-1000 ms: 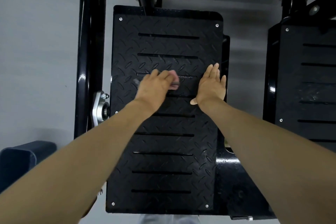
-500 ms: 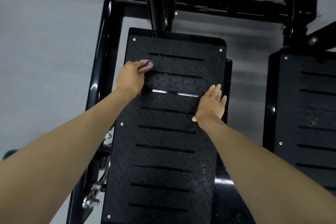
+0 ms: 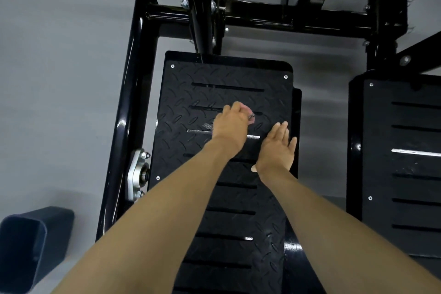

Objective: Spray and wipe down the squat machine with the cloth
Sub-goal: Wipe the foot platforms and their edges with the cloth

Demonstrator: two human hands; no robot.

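The squat machine's black checker-pattern foot plate point(image 3: 214, 74) with slots fills the middle of the head view. My left hand point(image 3: 230, 124) grips a small bunched pink cloth point(image 3: 250, 114) and presses it on the plate's upper middle; most of the cloth is hidden under the fingers. My right hand point(image 3: 278, 148) lies flat on the plate near its right edge, fingers straight and together, just right of the left hand. No spray bottle is in view.
A second slotted foot plate point(image 3: 405, 162) stands to the right. The machine's black frame tube point(image 3: 128, 114) runs along the left, with a crossbar point(image 3: 286, 21) at the top. A dark blue bin point(image 3: 31, 243) sits on the grey floor at lower left.
My left hand has swept the cloth from the plate's upper left edge rightward to its middle, close to my right hand. The right hand has stayed flat in place.
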